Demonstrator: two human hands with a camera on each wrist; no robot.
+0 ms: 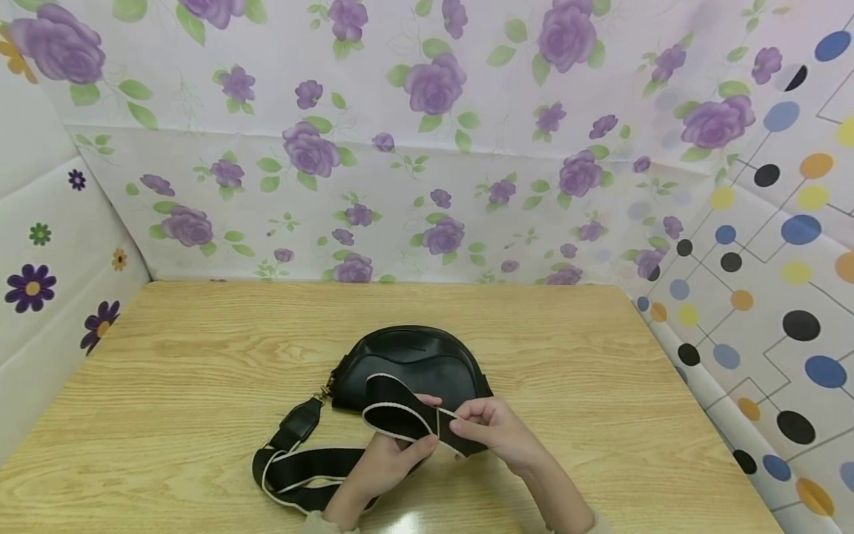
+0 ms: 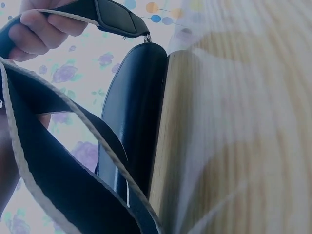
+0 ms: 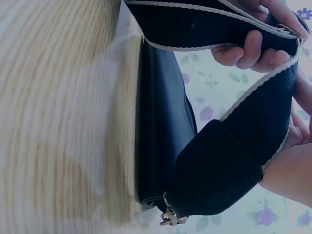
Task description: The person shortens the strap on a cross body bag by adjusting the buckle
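A black half-round shoulder bag point(image 1: 407, 357) stands on the wooden table in the head view. Its wide black strap point(image 1: 313, 466) with white edging trails to the left and loops up in front of the bag. My left hand point(image 1: 395, 461) pinches the strap beside a thin metal slider point(image 1: 437, 421). On the slider's right side, my right hand point(image 1: 497, 432) grips the strap between thumb and fingers. In the right wrist view, a black end tab point(image 3: 214, 170) hangs from the strap, joined to the bag by a metal clasp point(image 3: 171, 218).
The wooden table point(image 1: 200, 356) stretches out around the bag. Behind it hangs a white cover with purple flowers point(image 1: 434, 85). Patterned side panels flank the table, with coloured dots point(image 1: 800, 326) on the right one.
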